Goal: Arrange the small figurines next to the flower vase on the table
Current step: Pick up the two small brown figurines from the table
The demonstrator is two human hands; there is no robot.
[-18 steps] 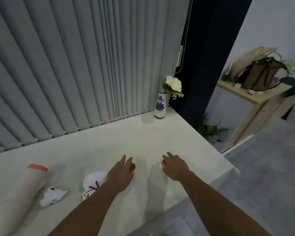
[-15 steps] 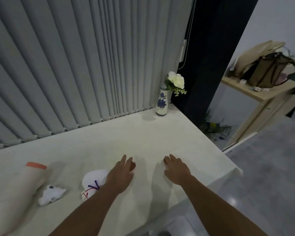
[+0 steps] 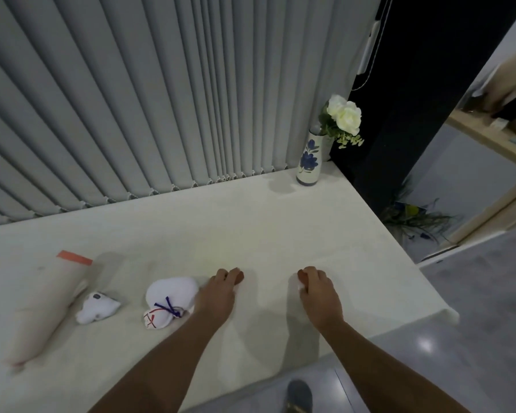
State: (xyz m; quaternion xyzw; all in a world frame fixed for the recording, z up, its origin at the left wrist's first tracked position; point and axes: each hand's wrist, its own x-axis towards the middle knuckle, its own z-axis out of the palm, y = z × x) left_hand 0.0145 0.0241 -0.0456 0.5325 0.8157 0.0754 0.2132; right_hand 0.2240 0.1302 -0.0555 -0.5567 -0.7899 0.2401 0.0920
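A white vase with a blue flower pattern [image 3: 309,162] stands at the table's far right corner and holds white roses [image 3: 344,114]. Near the front left lie a round white figurine with blue and red threads [image 3: 169,301] and a smaller white figurine [image 3: 97,307]. My left hand [image 3: 218,295] rests on the cloth with curled fingers, just right of the round figurine and touching or nearly touching it. My right hand [image 3: 318,293] lies further right, fingers curled on the cloth. Neither hand holds a figurine.
A long cream plush with an orange end [image 3: 42,305] lies at the left. The table [image 3: 251,228] has a pale cloth; its right edge drops to a grey floor. Vertical blinds [image 3: 161,99] hang behind. A foot [image 3: 298,396] shows below the front edge.
Both hands lay flat with fingers spread; now the fingers of both are curled in. The view has tilted down and left, and the hands stay in about the same spots.
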